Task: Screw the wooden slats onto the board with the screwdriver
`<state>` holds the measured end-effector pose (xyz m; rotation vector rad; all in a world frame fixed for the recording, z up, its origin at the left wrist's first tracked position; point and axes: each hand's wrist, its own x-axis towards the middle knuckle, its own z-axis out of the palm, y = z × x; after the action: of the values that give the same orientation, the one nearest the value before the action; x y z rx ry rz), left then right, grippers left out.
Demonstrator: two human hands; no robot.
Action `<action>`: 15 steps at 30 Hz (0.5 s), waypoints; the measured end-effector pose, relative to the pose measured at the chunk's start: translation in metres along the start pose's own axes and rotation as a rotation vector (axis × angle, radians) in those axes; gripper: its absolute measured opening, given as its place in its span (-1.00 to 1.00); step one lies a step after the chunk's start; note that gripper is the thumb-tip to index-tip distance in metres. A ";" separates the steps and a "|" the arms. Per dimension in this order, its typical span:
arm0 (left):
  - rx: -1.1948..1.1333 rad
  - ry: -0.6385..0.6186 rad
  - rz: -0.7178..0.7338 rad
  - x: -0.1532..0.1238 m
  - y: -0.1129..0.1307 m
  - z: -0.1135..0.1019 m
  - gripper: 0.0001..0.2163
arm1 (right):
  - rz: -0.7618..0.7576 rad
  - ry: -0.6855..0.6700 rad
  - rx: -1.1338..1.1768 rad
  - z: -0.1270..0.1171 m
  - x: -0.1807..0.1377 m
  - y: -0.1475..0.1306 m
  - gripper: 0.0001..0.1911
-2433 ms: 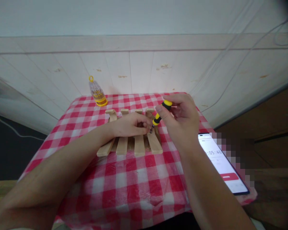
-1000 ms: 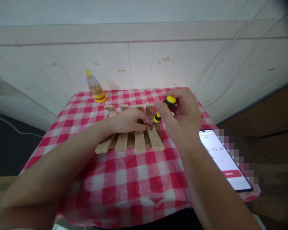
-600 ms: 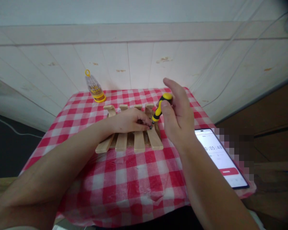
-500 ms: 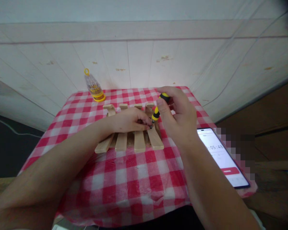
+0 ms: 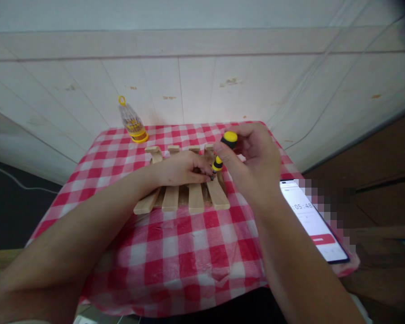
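Observation:
My right hand (image 5: 254,164) is closed on a yellow and black screwdriver (image 5: 230,139), tilted, with its shaft pointing down at a light wooden slat (image 5: 219,198). At the screwdriver's tip sits a small dark piece of metal, too small to name. My left hand (image 5: 184,168) lies across the slatted wooden piece (image 5: 170,200), its thumb and forefinger pinched together at the tip. Whatever those fingertips hold is hidden. Several curved slats run side by side, partly covered by my left hand and forearm.
A red and white checked cloth (image 5: 175,256) covers the table. At the back left stands a clear container with yellow ends (image 5: 133,123). A phone with a lit timer screen (image 5: 310,220) lies at the right edge. Behind the table rises a pale panelled wall (image 5: 195,90).
My right hand has shifted slightly right and its grip on the screwdriver handle has loosened and turned, showing more of the yellow end. My left hand has stayed in place.

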<state>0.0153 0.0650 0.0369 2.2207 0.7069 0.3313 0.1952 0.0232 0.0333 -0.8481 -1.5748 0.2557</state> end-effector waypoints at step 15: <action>0.017 0.002 -0.031 -0.001 -0.001 -0.001 -0.87 | -0.018 -0.103 0.019 -0.004 0.002 0.003 -0.73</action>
<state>0.0141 0.0654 0.0371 2.2231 0.7466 0.3138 0.2006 0.0256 0.0340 -0.8168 -1.6724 0.3053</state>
